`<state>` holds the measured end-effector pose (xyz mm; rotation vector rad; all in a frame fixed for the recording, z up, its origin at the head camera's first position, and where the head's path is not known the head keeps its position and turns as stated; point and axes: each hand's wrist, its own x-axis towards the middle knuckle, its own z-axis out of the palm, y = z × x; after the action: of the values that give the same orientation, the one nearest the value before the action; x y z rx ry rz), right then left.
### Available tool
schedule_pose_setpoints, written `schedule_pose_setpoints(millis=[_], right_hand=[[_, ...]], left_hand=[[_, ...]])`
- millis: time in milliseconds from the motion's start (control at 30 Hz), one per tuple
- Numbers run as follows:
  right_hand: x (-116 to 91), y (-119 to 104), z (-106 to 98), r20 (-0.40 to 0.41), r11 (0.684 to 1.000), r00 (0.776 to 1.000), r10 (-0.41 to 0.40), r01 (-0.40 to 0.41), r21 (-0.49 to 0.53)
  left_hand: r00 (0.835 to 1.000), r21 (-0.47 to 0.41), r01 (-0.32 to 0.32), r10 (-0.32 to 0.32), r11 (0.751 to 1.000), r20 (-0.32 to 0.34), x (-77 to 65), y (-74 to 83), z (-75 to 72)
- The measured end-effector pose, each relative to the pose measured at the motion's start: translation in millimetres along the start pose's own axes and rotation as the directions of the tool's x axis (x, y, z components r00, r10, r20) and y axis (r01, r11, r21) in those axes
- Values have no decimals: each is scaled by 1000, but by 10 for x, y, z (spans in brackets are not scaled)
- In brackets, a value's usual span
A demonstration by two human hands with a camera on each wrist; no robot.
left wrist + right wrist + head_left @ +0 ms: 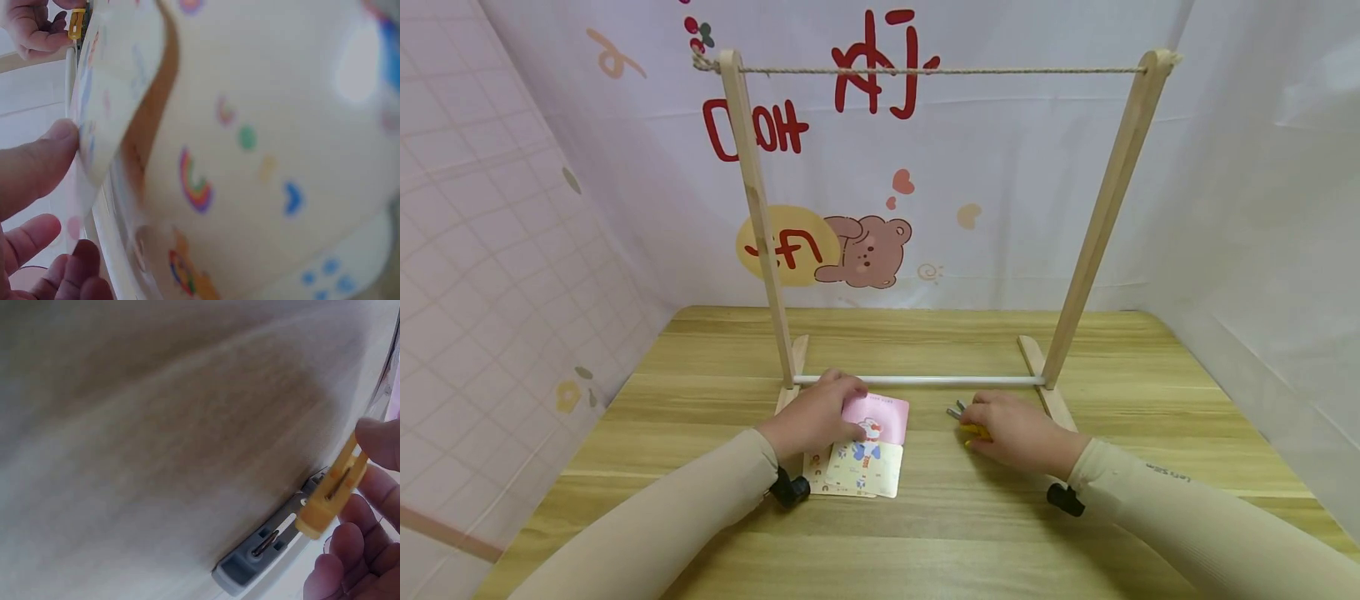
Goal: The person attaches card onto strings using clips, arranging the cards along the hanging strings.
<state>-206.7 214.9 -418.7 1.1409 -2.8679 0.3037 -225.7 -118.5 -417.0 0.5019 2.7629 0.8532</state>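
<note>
Left grip curled, holding one pink-yellow card; right grip pinched on one yellow clip; one grey clip nearby.

You've got a pale yellowish wood-grain desk, and honestly your white fabric backdrop is pretty cute: bold red lettering, a pinkish-brown cartoon bear next to a round yellow disc, two little pink hearts above. Left of you there's pinkish-white grid-patterned cloth; right, a creased white sheet.
</note>
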Motion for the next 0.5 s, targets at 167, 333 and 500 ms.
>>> schedule_pose_setpoints(millis=[167, 333, 500], right_hand=[[10, -14, 4, -28, 1000, 999, 23, -22, 15], [25, -33, -6, -55, 998, 997, 49, -47, 34], [32, -65, -19, -69, 998, 996, 59, -56, 34]], left_hand=[[1000, -47, -7, 6, 999, -24, 4, 5, -17], [999, -104, -6, 1, 995, -52, 21, 12, -45], [998, -193, -10, -2, 981, -64, 34, 3, -50]])
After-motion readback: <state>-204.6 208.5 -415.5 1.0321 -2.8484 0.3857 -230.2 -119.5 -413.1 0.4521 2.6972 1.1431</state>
